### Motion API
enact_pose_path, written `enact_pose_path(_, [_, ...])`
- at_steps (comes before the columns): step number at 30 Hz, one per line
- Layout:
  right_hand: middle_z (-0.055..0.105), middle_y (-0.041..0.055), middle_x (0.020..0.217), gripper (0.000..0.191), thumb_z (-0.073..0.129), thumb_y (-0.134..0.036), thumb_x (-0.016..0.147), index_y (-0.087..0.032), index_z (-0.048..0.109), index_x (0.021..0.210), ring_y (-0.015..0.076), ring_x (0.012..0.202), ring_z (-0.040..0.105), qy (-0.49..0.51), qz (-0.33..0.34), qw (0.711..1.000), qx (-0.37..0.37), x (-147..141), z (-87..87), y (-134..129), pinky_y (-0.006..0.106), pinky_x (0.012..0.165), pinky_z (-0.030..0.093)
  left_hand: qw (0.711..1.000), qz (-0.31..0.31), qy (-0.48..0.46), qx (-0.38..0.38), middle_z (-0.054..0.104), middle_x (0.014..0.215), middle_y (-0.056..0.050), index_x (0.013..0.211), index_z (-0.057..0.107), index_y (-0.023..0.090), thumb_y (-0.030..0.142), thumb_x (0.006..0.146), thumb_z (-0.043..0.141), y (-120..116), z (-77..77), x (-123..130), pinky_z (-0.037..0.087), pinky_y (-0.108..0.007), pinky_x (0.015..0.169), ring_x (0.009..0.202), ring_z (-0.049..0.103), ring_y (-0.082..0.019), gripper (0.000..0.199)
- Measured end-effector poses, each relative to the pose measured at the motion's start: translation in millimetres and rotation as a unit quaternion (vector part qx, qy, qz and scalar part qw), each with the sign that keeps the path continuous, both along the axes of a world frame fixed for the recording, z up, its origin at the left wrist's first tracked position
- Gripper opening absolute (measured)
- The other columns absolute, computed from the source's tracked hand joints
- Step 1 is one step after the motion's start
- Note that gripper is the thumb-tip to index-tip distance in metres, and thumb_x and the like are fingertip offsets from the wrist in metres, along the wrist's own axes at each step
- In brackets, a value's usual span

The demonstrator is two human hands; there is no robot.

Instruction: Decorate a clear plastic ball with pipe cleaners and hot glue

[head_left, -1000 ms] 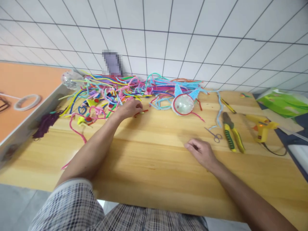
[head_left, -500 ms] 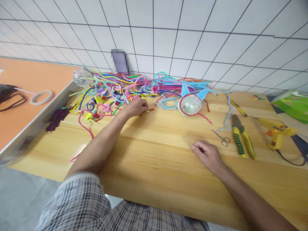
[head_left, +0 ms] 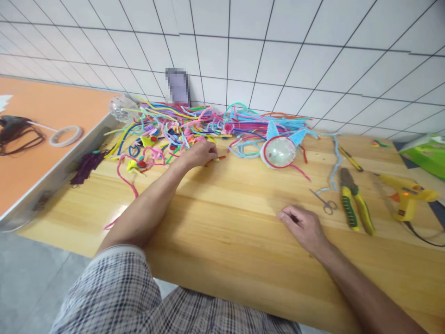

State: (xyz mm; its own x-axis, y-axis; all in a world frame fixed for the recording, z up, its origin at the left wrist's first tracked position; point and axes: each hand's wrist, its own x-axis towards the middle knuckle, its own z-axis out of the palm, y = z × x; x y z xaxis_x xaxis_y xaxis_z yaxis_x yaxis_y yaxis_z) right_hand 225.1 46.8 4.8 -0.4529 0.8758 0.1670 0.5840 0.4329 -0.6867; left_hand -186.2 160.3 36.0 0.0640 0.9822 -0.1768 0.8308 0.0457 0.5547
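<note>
At the front edge of a tangle of coloured pipe cleaners (head_left: 194,118), my left hand (head_left: 202,153) is closed, its fingers bent down to the tabletop. A short red piece with a pale bit (head_left: 218,160) lies right by its fingertips. Whatever those fingers may hold is hidden. My right hand (head_left: 304,227) rests on the wooden table, loosely curled, with nothing visible in it. Beyond it sits a clear round dome with a red rim (head_left: 280,152) and two light blue pointed ears. Small scissors (head_left: 327,204) lie to the right of that hand.
On the right are pliers with green-yellow handles (head_left: 356,204), a yellow cutter knife (head_left: 350,159) and a yellow glue gun (head_left: 405,195) with an orange light. A phone (head_left: 179,87) leans on the tiled wall. A tape roll (head_left: 65,136) lies on the orange surface at left.
The camera view has turned slightly, so the table items appear a little farther right. Both hands keep nearly the same place and posture.
</note>
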Motion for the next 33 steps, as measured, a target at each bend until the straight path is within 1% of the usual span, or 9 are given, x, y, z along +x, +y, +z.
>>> enact_pose_path(4, [0.056, -0.0035, 0.057, 0.041, 0.063, -0.044, 0.105, -0.026, 0.058, 0.068, 0.0148, 0.053, 0.050, 0.002, 0.000, 1.000, 0.001, 0.4, -1.4, -1.0, 0.030, 0.057, 0.040, 1.000, -0.001, 0.002, 0.006, 0.075, 0.073, -0.001, 0.084, 0.078, 0.019, 0.016, 0.087, 0.070, 0.6, -0.1, 0.7, 0.045, -0.025, 0.063, 0.064, 0.066, -0.016, 0.009])
enact_pose_path(8, [0.056, -0.0037, 0.057, 0.038, 0.063, -0.041, 0.103, -0.026, 0.059, 0.069, 0.0149, 0.054, 0.050, 0.005, -0.001, 1.000, 0.002, -0.2, -2.0, -0.8, 0.030, 0.057, 0.040, 1.000, -0.001, 0.001, 0.006, 0.075, 0.071, -0.001, 0.084, 0.077, 0.019, 0.016, 0.087, 0.068, 0.2, -0.1, 1.0, 0.044, -0.025, 0.061, 0.062, 0.066, -0.016, 0.010])
enact_pose_path(15, [0.055, -0.0041, 0.057, 0.037, 0.063, -0.039, 0.104, -0.026, 0.059, 0.069, 0.0146, 0.053, 0.050, 0.005, 0.001, 1.000, 0.005, 0.2, 1.4, -0.8, 0.029, 0.057, 0.040, 1.000, 0.000, -0.006, 0.007, 0.071, 0.065, 0.000, 0.086, 0.078, 0.018, 0.016, 0.088, 0.066, -1.1, -0.7, 2.3, 0.046, -0.026, 0.062, 0.059, 0.065, -0.016, 0.012])
enact_pose_path(22, [0.056, -0.0047, 0.058, 0.037, 0.064, -0.037, 0.105, -0.025, 0.060, 0.070, 0.0136, 0.053, 0.051, 0.011, 0.010, 1.000, 0.023, -0.9, -1.5, -1.0, 0.028, 0.056, 0.040, 1.000, -0.003, -0.009, 0.006, 0.071, 0.067, 0.000, 0.085, 0.075, 0.019, 0.016, 0.089, 0.065, 0.1, -3.5, 1.1, 0.045, -0.026, 0.060, 0.058, 0.065, -0.016, 0.011])
enact_pose_path(28, [0.055, -0.0054, 0.058, 0.037, 0.064, -0.035, 0.105, -0.025, 0.060, 0.070, 0.0127, 0.053, 0.050, 0.017, 0.018, 0.999, 0.031, -0.3, -0.9, -0.2, 0.027, 0.055, 0.039, 1.000, -0.007, 0.001, 0.019, 0.076, 0.074, -0.002, 0.086, 0.076, 0.019, 0.016, 0.087, 0.066, 3.1, -7.8, -1.5, 0.044, -0.026, 0.062, 0.066, 0.069, -0.018, 0.010])
enact_pose_path(33, [0.055, -0.0054, 0.058, 0.037, 0.064, -0.034, 0.106, -0.025, 0.059, 0.070, 0.0128, 0.053, 0.050, 0.017, 0.018, 0.999, 0.031, 1.1, 0.0, -0.7, 0.028, 0.055, 0.039, 1.000, -0.010, 0.007, 0.024, 0.077, 0.076, -0.003, 0.087, 0.078, 0.018, 0.018, 0.089, 0.068, 3.5, -6.9, -1.1, 0.044, -0.027, 0.063, 0.069, 0.069, -0.018, 0.010])
